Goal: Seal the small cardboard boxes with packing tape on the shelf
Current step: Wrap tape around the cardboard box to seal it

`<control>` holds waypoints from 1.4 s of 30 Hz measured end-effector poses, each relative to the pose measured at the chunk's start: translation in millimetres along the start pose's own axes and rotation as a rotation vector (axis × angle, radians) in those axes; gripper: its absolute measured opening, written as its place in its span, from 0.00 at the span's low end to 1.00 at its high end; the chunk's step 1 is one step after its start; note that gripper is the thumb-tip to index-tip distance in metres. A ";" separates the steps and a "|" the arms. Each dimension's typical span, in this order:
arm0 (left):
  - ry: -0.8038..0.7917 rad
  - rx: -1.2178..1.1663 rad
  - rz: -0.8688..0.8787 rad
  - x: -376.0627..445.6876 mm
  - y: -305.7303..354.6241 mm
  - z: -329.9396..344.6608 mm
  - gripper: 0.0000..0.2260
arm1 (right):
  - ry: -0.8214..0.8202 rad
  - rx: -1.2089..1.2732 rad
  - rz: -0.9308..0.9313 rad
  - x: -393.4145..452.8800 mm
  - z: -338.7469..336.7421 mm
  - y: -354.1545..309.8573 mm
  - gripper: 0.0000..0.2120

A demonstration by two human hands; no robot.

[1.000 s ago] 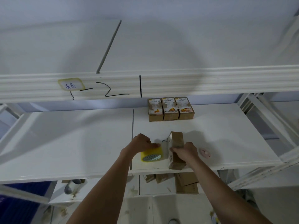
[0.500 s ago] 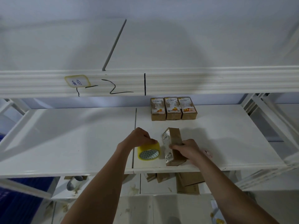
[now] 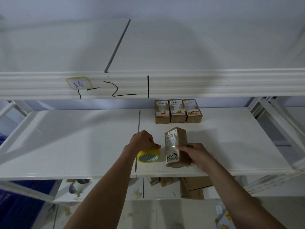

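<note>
On the shelf (image 3: pixel 82 146), a yellow tape roll (image 3: pixel 148 156) is being gripped by the left hand (image 3: pixel 143 141); at its 3 o'clock, a cardboard box (image 3: pixel 176 146) is being held by the right hand's (image 3: pixel 196 154) curled fingers.

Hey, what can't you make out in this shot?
Head view only:
- Top of the tape roll: covered by the left hand.
- Labels on the three back boxes: print too small.
- Right side of the held box: behind the right hand.
- Lower-shelf cardboard: cut off by the shelf.

place: stockroom | evidence: white metal shelving (image 3: pixel 69 142); hand-marked beam label (image 3: pixel 79 83); labelled parcels (image 3: pixel 177 110)
</note>
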State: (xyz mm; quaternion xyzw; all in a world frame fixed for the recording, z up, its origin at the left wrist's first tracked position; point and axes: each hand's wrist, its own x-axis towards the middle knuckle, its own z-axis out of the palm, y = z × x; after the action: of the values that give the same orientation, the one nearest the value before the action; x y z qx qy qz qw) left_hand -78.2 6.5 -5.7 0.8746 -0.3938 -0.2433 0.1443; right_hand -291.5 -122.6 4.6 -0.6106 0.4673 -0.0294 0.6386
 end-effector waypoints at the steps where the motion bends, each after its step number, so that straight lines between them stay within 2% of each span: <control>1: 0.007 0.010 0.005 0.1 0.9 0.9 0.18 | -0.007 0.015 0.004 -0.1 -0.1 0.0 0.23; 5: 0.012 0.040 0.021 -0.1 5.1 5.3 0.20 | -0.042 0.039 -0.001 1.0 -0.7 0.9 0.24; 11: -0.004 0.036 0.032 1.1 10.1 8.7 0.17 | -0.091 0.145 -0.003 -1.6 0.4 5.4 0.20; 16: -0.001 0.007 0.038 2.7 10.7 14.3 0.13 | -0.027 0.122 0.015 3.2 13.9 0.3 0.20; 24: 0.002 0.150 0.032 2.5 0.6 19.7 0.15 | 0.093 -0.137 0.019 13.8 55.7 0.0 0.35; 30: -0.060 0.007 -0.020 3.1 -15.7 10.4 0.21 | 0.042 0.025 0.008 13.8 45.7 -2.2 0.25; 33: -0.144 -0.111 -0.022 2.7 -27.0 7.0 0.18 | -0.009 0.040 0.016 12.6 35.0 -3.8 0.20; 36: -0.205 -0.230 0.004 -0.3 -33.7 2.2 0.17 | -0.033 0.029 0.019 16.8 21.1 -2.2 0.20; 39: -0.185 -0.306 0.015 -2.9 -33.9 2.5 0.16 | -0.070 0.027 0.020 17.8 12.7 -2.9 0.20; 42: -0.146 -0.244 0.028 -1.6 -34.0 5.2 0.14 | -0.087 -0.013 0.004 14.8 10.4 -2.4 0.19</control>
State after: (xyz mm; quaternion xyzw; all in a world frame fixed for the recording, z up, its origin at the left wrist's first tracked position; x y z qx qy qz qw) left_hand -60.9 29.4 -24.7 0.8249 -0.3830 -0.3502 0.2239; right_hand -275.3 -124.4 -3.6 -0.6145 0.4405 0.0014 0.6545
